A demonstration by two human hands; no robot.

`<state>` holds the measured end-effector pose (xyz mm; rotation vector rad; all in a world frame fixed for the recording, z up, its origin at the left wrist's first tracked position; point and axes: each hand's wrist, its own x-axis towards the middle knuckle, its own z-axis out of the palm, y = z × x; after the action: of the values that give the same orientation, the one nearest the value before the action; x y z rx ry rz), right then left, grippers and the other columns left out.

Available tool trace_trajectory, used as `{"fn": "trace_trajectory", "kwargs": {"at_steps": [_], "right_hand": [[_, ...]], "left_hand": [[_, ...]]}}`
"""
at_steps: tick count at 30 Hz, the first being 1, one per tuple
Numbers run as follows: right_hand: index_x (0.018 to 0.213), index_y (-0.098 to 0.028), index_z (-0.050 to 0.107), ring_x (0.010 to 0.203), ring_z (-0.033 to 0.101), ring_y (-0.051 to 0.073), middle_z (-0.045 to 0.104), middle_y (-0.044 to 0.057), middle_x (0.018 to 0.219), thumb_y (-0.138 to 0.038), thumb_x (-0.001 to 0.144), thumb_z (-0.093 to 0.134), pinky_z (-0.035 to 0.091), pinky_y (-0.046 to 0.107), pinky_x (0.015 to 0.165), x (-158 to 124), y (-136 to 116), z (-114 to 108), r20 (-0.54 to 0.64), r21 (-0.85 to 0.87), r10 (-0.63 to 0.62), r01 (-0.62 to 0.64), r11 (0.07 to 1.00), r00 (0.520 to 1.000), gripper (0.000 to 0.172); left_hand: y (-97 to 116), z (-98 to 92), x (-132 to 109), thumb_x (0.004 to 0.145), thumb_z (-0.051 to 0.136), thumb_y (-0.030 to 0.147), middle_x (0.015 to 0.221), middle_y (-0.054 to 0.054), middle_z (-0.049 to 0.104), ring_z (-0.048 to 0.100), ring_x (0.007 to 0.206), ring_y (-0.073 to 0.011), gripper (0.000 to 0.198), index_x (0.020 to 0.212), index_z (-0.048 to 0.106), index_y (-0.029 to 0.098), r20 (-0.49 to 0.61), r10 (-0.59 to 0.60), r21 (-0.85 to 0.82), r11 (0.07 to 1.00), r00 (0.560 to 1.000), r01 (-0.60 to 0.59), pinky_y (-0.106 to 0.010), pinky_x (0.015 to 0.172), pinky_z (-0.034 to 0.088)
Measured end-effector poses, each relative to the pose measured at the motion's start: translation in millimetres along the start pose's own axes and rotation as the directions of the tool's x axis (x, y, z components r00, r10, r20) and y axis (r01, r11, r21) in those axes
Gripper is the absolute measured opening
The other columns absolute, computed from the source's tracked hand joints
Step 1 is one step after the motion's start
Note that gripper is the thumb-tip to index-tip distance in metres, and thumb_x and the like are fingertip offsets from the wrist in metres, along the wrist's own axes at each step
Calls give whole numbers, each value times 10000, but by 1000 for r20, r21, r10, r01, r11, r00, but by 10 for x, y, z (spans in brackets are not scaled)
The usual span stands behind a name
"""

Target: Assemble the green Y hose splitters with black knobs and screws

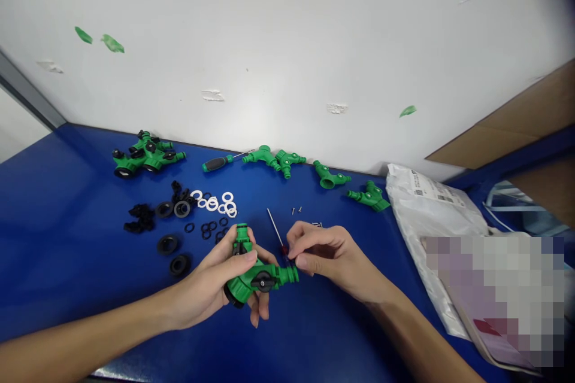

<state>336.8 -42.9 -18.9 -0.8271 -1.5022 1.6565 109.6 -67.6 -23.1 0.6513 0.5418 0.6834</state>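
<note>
My left hand [220,278] is wrapped round a green Y-shaped hose splitter [245,281] with black valve knobs and a black collar at its base. One outlet, ringed by a black seal, points up; the other points right. At the tip of that right outlet, the thumb and fingers of my right hand [321,251] are pinched together. Whatever is between them is too small and covered to make out. Just behind these fingertips lies a thin screwdriver [276,230] with a red part, its handle largely hidden.
Left of my hands lie white washers [212,203], black O-rings [209,228], black collars [168,244] and black knobs [141,218]. Splitters with knobs [148,155] stand far left. Along the wall are a green-black screwdriver [218,163] and green splitter bodies [330,176]. A plastic bag [422,215] lies right.
</note>
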Motion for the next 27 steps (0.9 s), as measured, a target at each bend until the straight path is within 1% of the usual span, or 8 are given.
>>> {"fn": "trace_trajectory", "kwargs": {"at_steps": [4, 10, 12, 15, 18, 23, 25, 27], "right_hand": [[852, -178, 777, 603, 546, 80, 632, 24, 793, -256, 850, 754, 468, 198, 522, -6, -29, 20, -141, -147, -45, 24, 989, 989, 81], [827, -156, 718, 542, 607, 110, 650, 13, 660, -317, 843, 755, 515, 224, 509, -29, -19, 67, -160, -107, 42, -59, 993, 986, 166], [878, -164, 732, 538, 613, 110, 657, 6, 645, -314, 836, 763, 528, 222, 513, -34, -21, 83, -152, -85, 45, -58, 995, 987, 159], [977, -182, 774, 566, 617, 100, 674, 22, 741, -294, 854, 744, 553, 227, 547, -36, -39, 96, -115, -124, 3, -18, 992, 993, 169], [911, -184, 799, 597, 631, 96, 670, 42, 800, -252, 871, 721, 557, 215, 557, -31, -43, 86, -81, -140, -38, 27, 990, 996, 110], [875, -222, 813, 583, 656, 107, 690, 35, 774, -176, 819, 767, 557, 214, 535, -22, -15, 60, -108, -67, -66, 59, 996, 992, 86], [878, -247, 824, 581, 648, 109, 707, 40, 796, -173, 802, 781, 552, 223, 533, -19, -23, 72, -134, -108, -113, 99, 989, 985, 114], [884, -266, 831, 598, 629, 109, 708, 39, 798, -165, 791, 786, 525, 217, 520, -19, -43, 102, -178, -229, -193, 150, 962, 965, 145]], "left_hand": [[26, 8, -7, 906, 649, 421, 1013, -30, 642, 711, 640, -172, 292, 986, 460, 213, -32, -28, -22, 999, 999, 28, -281, 553, 532], [31, -9, -19, 935, 608, 401, 979, -30, 647, 706, 647, -178, 234, 993, 479, 214, -44, -36, -18, 999, 998, 35, -289, 559, 532], [34, -12, -16, 938, 602, 392, 978, -31, 651, 703, 640, -177, 220, 985, 481, 214, -50, -32, -14, 999, 998, 32, -285, 551, 528], [39, -16, -9, 953, 578, 384, 909, -29, 659, 698, 640, -177, 199, 997, 490, 210, -48, -45, -10, 999, 998, 44, -284, 560, 529], [41, -20, -6, 967, 554, 374, 888, -32, 664, 696, 648, -177, 181, 1007, 499, 206, -45, -52, -6, 999, 998, 52, -285, 570, 529], [44, -13, -7, 970, 544, 365, 907, -36, 669, 699, 654, -185, 165, 976, 496, 207, -51, -55, -11, 998, 997, 55, -293, 569, 529], [51, -6, -6, 968, 547, 365, 896, -35, 669, 699, 648, -185, 168, 987, 496, 206, -65, -65, -20, 998, 996, 64, -289, 564, 527], [60, -1, -5, 968, 547, 358, 909, -36, 671, 699, 635, -182, 163, 1000, 496, 207, -76, -72, -38, 997, 995, 69, -284, 556, 524]]}}
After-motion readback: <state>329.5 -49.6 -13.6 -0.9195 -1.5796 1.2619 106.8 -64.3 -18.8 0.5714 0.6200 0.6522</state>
